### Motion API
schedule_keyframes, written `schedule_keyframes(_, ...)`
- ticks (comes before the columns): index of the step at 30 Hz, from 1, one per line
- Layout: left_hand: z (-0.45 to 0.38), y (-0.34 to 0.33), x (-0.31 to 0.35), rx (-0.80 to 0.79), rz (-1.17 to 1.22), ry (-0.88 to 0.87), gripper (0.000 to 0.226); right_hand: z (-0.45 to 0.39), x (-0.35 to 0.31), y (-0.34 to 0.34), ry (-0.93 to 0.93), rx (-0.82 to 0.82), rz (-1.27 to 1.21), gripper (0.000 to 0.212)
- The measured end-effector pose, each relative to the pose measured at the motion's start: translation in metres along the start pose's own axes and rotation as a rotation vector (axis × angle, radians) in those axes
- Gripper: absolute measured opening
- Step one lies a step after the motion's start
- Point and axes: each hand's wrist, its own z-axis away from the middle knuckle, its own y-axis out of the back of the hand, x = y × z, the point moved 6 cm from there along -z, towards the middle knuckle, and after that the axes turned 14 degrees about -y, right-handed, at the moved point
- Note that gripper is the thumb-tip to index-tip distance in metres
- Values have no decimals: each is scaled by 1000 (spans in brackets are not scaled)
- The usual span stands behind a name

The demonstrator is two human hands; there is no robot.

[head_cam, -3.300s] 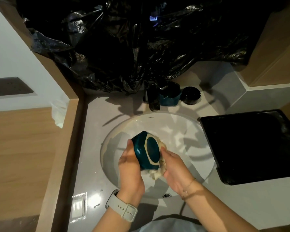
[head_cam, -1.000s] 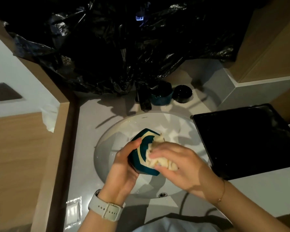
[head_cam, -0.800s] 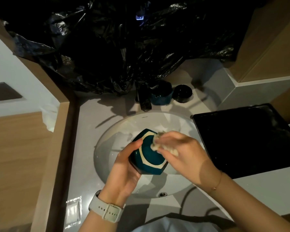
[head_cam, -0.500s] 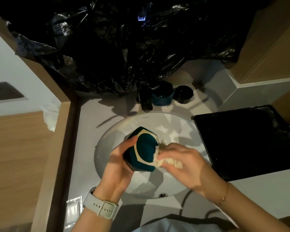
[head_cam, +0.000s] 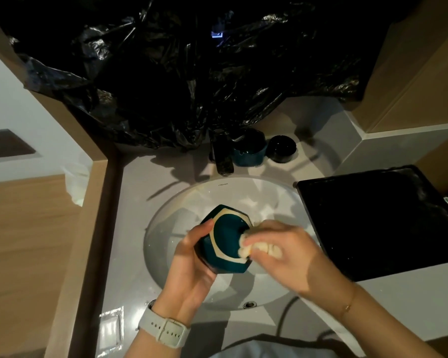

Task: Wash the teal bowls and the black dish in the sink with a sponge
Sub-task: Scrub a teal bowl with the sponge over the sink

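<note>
Over the white sink (head_cam: pixel 166 223), my left hand (head_cam: pixel 189 264) grips a hexagonal teal bowl (head_cam: pixel 224 244) on its side, its underside with a pale ring facing up. My right hand (head_cam: pixel 285 254) holds a pale yellow sponge (head_cam: pixel 246 250) and presses it against the right of the bowl's base. A second teal bowl (head_cam: pixel 248 156) and a small black dish (head_cam: pixel 281 148) stand on the counter behind the sink, right of the dark tap (head_cam: pixel 221 157).
A large black tray (head_cam: pixel 388 218) lies on the counter to the right of the sink. Crumpled black plastic sheeting (head_cam: pixel 192 73) hangs over the back wall. A wooden ledge (head_cam: pixel 88 228) borders the counter's left side, with a small clear packet (head_cam: pixel 109 329) near the front.
My right hand has rubbed the sponge back and forth over the bowl's base. My left hand has turned the bowl slightly, keeping it over the sink.
</note>
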Motion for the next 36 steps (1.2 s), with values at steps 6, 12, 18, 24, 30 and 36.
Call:
schedule_keyframes(6,-2,0,-3,6,213,102,36,-18,19,22,-298,86,-821,11)
schedule_keyframes(12,-3,-8,-10,-68,235,113,55,-26,6,-18,-337,-111,-1145,20)
schedule_keyframes(18,3,-21,-13,-51,-79,14,42,-26,6,-11,-348,188,-1008,15)
schedule_keyframes(24,-6,-24,-1,16,-174,-47,38,-23,0,-11,-334,242,-1065,25)
schedule_keyframes(30,-19,-19,1,126,-132,-28,47,8,2,-36,-375,345,-1106,38)
schedule_keyframes(36,-5,-25,-14,61,-118,-20,21,-29,12,-13,-449,173,-1082,23)
